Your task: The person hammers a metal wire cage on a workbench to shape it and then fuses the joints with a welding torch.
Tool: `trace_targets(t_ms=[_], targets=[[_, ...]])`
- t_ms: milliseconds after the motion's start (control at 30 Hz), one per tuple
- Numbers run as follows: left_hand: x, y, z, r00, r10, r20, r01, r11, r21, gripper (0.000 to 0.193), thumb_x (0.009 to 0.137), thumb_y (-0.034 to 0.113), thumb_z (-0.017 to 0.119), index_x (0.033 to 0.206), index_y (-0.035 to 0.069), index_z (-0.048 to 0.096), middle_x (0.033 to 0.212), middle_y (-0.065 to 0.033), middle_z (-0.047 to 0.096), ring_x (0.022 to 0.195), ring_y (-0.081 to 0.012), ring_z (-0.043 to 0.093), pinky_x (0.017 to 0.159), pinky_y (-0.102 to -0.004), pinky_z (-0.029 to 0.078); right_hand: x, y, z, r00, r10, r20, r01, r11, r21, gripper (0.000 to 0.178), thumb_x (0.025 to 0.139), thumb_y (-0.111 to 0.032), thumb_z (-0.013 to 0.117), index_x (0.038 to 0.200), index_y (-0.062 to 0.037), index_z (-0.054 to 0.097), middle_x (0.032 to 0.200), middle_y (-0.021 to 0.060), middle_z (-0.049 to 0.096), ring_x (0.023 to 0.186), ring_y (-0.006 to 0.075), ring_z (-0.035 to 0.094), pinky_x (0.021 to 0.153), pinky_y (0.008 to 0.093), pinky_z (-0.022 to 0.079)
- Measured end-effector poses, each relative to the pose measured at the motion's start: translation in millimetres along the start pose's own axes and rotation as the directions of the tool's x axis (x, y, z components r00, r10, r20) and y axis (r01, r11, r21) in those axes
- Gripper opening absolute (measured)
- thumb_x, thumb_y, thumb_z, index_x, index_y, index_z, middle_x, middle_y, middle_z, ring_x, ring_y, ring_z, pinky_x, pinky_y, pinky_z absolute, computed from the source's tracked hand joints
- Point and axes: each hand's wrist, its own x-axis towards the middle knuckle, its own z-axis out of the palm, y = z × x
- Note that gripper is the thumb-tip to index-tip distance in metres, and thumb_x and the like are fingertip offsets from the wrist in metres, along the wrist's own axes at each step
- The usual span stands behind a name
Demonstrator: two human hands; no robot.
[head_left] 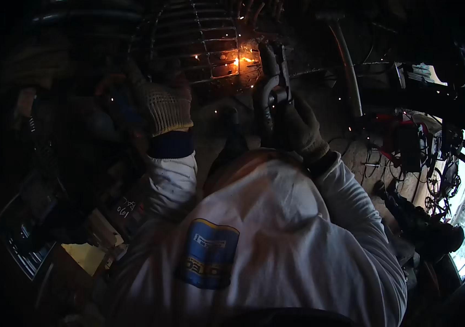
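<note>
Both my hands wear knitted work gloves in dim light. My right hand is closed round a dark plier-like clamp tool with long jaws pointing away from me and a curved handle. Just left of the jaws an orange glow burns at the corner of a metal bar grille, throwing sparks. My left hand is held near the grille's near left side. Its fingers are dark and blurred, so whether it grips the grille or anything else cannot be told. A dim red and blue shape lies beside it.
A slanting pale pipe stands right of the tool. Farther right are a red and black machine with trailing cables, a bicycle, and what looks like a person in dark clothes. Boxes stand at lower left.
</note>
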Motion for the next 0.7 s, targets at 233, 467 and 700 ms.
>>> trace_targets(t_ms=[233,467,700], targets=[[-11,-2,12,0.995,-0.034,-0.093,0.035,0.999,0.002,0.021,0.096,0.034,0.065,0.084,0.016,0.061,0.068,0.0046,0.053,0.054,-0.0088,0.041,0.047,-0.0233,0.034,2,4,-4,0.987,0.138,0.079,-0.14,0.99,0.017,0.045,0.1,-0.041,0.056,0.118,-0.0005,0.057,0.083,0.0023,0.061,0.066,0.0097,0.06,0.058,0.0259,0.05],[-1,-2,-2,0.995,-0.063,-0.082,0.06,0.997,-0.044,0.029,0.095,0.04,0.064,0.084,0.013,0.06,0.068,0.0034,0.05,0.052,-0.0103,0.037,0.047,-0.0241,0.034,5,10,-7,0.988,0.138,0.072,-0.138,0.99,-0.016,0.039,0.101,-0.035,0.056,0.118,-0.0003,0.057,0.08,0.0025,0.061,0.065,0.0098,0.06,0.058,0.0262,0.05],[1,-5,-9,0.997,-0.013,-0.08,0.01,1.0,-0.03,0.025,0.095,0.037,0.065,0.096,0.012,0.064,0.085,0.0,0.067,0.075,-0.016,0.064,0.068,-0.0319,0.057,6,4,-7,0.98,0.191,0.064,-0.187,0.98,-0.063,0.04,0.101,-0.036,0.056,0.119,-0.0007,0.057,0.081,0.0028,0.061,0.065,0.0102,0.06,0.058,0.0262,0.05]])
